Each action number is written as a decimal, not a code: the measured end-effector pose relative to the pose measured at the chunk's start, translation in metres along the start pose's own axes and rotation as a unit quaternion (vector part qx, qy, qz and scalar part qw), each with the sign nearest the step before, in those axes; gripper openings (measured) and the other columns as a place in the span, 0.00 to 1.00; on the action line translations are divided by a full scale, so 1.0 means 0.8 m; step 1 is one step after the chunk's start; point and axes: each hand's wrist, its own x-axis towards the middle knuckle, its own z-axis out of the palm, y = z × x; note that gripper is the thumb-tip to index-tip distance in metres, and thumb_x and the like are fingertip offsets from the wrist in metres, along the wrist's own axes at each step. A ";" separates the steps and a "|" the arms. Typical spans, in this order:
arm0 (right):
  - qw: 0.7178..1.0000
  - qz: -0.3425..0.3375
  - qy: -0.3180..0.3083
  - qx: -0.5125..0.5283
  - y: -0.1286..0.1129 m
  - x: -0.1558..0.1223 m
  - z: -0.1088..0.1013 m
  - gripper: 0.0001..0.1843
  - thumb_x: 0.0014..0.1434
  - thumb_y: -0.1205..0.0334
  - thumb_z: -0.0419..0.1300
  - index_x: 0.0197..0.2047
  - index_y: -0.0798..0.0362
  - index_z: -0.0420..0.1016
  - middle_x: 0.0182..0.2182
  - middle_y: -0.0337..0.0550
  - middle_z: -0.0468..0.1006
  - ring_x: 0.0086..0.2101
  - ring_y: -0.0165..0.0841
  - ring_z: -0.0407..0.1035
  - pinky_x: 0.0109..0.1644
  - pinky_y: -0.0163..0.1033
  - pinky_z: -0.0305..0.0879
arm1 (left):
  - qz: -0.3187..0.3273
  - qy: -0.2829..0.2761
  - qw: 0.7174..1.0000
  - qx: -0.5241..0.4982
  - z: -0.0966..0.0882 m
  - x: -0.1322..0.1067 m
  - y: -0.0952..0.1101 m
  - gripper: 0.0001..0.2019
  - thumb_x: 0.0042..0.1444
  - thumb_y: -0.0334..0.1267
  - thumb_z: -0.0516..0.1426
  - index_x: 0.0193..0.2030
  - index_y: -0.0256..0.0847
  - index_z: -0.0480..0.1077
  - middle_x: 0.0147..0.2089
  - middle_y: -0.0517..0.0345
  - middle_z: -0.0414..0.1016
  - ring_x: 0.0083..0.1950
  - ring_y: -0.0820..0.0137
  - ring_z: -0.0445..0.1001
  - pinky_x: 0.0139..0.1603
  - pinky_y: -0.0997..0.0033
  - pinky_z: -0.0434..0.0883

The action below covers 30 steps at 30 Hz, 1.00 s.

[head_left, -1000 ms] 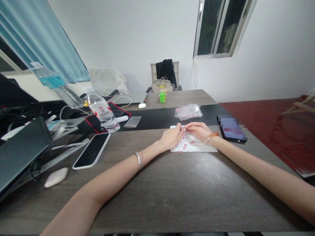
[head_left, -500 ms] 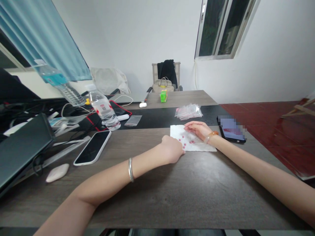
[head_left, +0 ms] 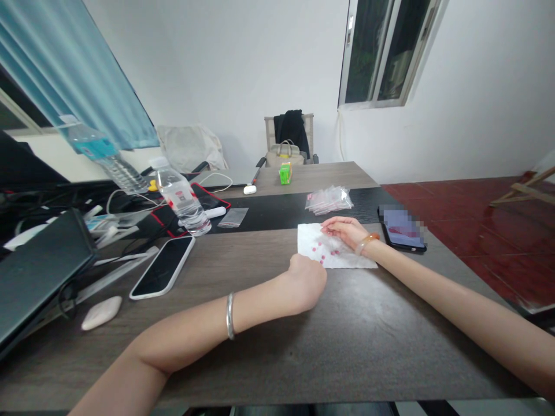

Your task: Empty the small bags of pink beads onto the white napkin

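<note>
The dark wood-grain bench [head_left: 243,352] stretched out before us, carrying a water bottle [head_left: 180,199] and a black smartphone [head_left: 162,267] to our left, and a second phone [head_left: 401,228] with a pixelated screen to our right. A bundle of clear plastic bags [head_left: 328,200] lay farther along the bench. Nearer us, in the middle, lay a white paper napkin [head_left: 333,251]. Our left hand [head_left: 306,283] sat at its near edge, the fingers [head_left: 315,277] curled into a closed fist; we could not tell whether they held anything. Our right hand [head_left: 344,231] rested at its far edge, the fingers [head_left: 332,225] stretched out loosely and holding nothing. Small round pink pieces [head_left: 323,261] lay scattered on the napkin between both hands.
</note>
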 end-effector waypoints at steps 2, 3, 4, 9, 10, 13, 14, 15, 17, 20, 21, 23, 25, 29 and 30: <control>1.000 0.001 0.001 0.000 0.002 0.002 0.000 0.07 0.38 0.61 0.68 0.25 0.52 0.79 0.27 0.41 0.79 0.32 0.32 0.71 0.43 0.40 0.65 | 0.011 -0.010 1.000 0.028 -0.013 0.003 -0.007 0.11 0.55 0.26 0.53 0.44 0.29 0.71 0.36 0.39 0.77 0.40 0.56 0.78 0.38 0.62 0.71; 1.000 0.000 0.001 0.001 0.003 0.002 -0.001 0.07 0.38 0.61 0.68 0.25 0.52 0.79 0.27 0.41 0.79 0.32 0.31 0.71 0.43 0.40 0.65 | 0.019 0.003 0.999 0.033 -0.018 0.007 -0.013 0.12 0.57 0.27 0.51 0.47 0.29 0.68 0.37 0.40 0.77 0.40 0.56 0.77 0.38 0.62 0.71; 1.000 -0.001 0.000 0.003 0.005 0.003 -0.001 0.07 0.38 0.62 0.68 0.25 0.52 0.79 0.27 0.41 0.78 0.32 0.31 0.71 0.42 0.40 0.65 | 0.034 0.031 0.998 0.031 -0.020 0.014 -0.020 0.12 0.59 0.29 0.49 0.48 0.29 0.67 0.39 0.40 0.76 0.42 0.57 0.77 0.40 0.61 0.71; 1.000 -0.011 0.000 0.015 0.010 0.008 -0.004 0.07 0.36 0.63 0.66 0.25 0.52 0.79 0.26 0.40 0.78 0.30 0.31 0.69 0.39 0.39 0.65 | 0.105 0.173 0.979 -0.002 -0.001 0.055 -0.056 0.10 0.63 0.33 0.47 0.47 0.34 0.65 0.48 0.45 0.72 0.51 0.64 0.71 0.51 0.64 0.68; 1.000 -0.012 0.000 0.020 0.011 0.009 -0.004 0.07 0.36 0.63 0.66 0.25 0.52 0.79 0.26 0.40 0.78 0.30 0.31 0.69 0.39 0.39 0.65 | 0.107 0.183 0.977 -0.017 0.004 0.060 -0.060 0.10 0.62 0.34 0.47 0.46 0.35 0.65 0.48 0.47 0.71 0.51 0.65 0.70 0.52 0.65 0.67; 0.999 -0.013 -0.002 0.035 0.011 0.010 -0.005 0.07 0.36 0.65 0.66 0.25 0.52 0.79 0.27 0.40 0.78 0.30 0.30 0.69 0.40 0.39 0.65 | 0.108 0.194 0.973 -0.069 0.015 0.066 -0.066 0.09 0.62 0.36 0.49 0.46 0.38 0.66 0.47 0.52 0.70 0.50 0.67 0.69 0.52 0.67 0.67; 0.999 -0.012 -0.003 0.040 0.010 0.010 -0.005 0.07 0.36 0.65 0.66 0.25 0.53 0.79 0.26 0.40 0.78 0.30 0.30 0.69 0.40 0.39 0.65 | 0.110 0.197 0.970 -0.087 0.017 0.066 -0.067 0.09 0.61 0.36 0.50 0.46 0.39 0.67 0.46 0.52 0.70 0.49 0.68 0.69 0.52 0.67 0.67; 0.999 -0.010 -0.003 0.045 0.010 0.010 -0.005 0.07 0.36 0.66 0.66 0.25 0.53 0.79 0.26 0.39 0.78 0.29 0.29 0.69 0.40 0.38 0.65 | 0.112 0.201 0.967 -0.105 0.018 0.066 -0.068 0.09 0.61 0.37 0.50 0.46 0.39 0.67 0.46 0.53 0.69 0.49 0.68 0.69 0.52 0.67 0.67; 0.998 -0.006 -0.004 0.056 0.008 0.010 -0.004 0.07 0.35 0.67 0.66 0.24 0.53 0.79 0.25 0.39 0.77 0.29 0.29 0.69 0.40 0.37 0.66 | 0.117 0.216 0.959 -0.145 0.018 0.068 -0.073 0.10 0.61 0.38 0.51 0.46 0.40 0.67 0.45 0.54 0.69 0.47 0.69 0.69 0.51 0.67 0.67; 0.997 0.002 0.000 0.074 0.007 0.010 -0.003 0.07 0.35 0.66 0.67 0.24 0.53 0.79 0.25 0.39 0.78 0.30 0.29 0.70 0.42 0.37 0.67 | 0.106 0.258 0.940 -0.198 0.015 0.083 -0.086 0.09 0.60 0.36 0.51 0.44 0.38 0.69 0.43 0.54 0.70 0.45 0.71 0.70 0.50 0.69 0.68; 0.997 0.006 0.002 0.081 0.007 0.010 -0.003 0.08 0.35 0.66 0.68 0.25 0.53 0.79 0.25 0.39 0.78 0.30 0.29 0.70 0.43 0.37 0.67 | 0.090 0.275 0.934 -0.209 0.014 0.091 -0.092 0.09 0.60 0.35 0.51 0.43 0.37 0.69 0.43 0.53 0.70 0.45 0.71 0.70 0.50 0.70 0.68; 0.996 0.011 0.006 0.092 0.006 0.010 -0.002 0.08 0.35 0.66 0.68 0.25 0.53 0.80 0.24 0.40 0.78 0.30 0.30 0.71 0.44 0.38 0.68 | 0.039 0.298 0.930 -0.211 0.011 0.113 -0.105 0.09 0.59 0.32 0.50 0.43 0.35 0.69 0.44 0.51 0.71 0.48 0.71 0.70 0.51 0.72 0.68; 0.995 0.016 0.009 0.101 0.006 0.010 -0.002 0.08 0.35 0.67 0.68 0.25 0.53 0.80 0.25 0.42 0.79 0.30 0.31 0.72 0.44 0.39 0.68 | -0.022 0.283 0.940 -0.190 0.007 0.138 -0.119 0.11 0.58 0.30 0.51 0.47 0.34 0.68 0.49 0.49 0.72 0.51 0.70 0.70 0.53 0.72 0.66; 0.994 0.023 0.011 0.109 0.006 0.012 -0.002 0.07 0.35 0.68 0.68 0.24 0.54 0.79 0.25 0.43 0.79 0.29 0.30 0.72 0.43 0.38 0.69 | -0.043 0.255 0.950 -0.177 0.004 0.179 -0.135 0.18 0.53 0.30 0.57 0.51 0.35 0.68 0.55 0.46 0.72 0.55 0.65 0.70 0.57 0.68 0.64; 0.994 0.025 0.011 0.110 0.006 0.013 -0.002 0.07 0.35 0.68 0.68 0.24 0.55 0.79 0.25 0.43 0.79 0.29 0.30 0.72 0.43 0.38 0.69 | -0.047 0.250 0.951 -0.177 0.005 0.186 -0.137 0.17 0.52 0.30 0.58 0.50 0.36 0.70 0.53 0.47 0.73 0.54 0.64 0.71 0.56 0.68 0.65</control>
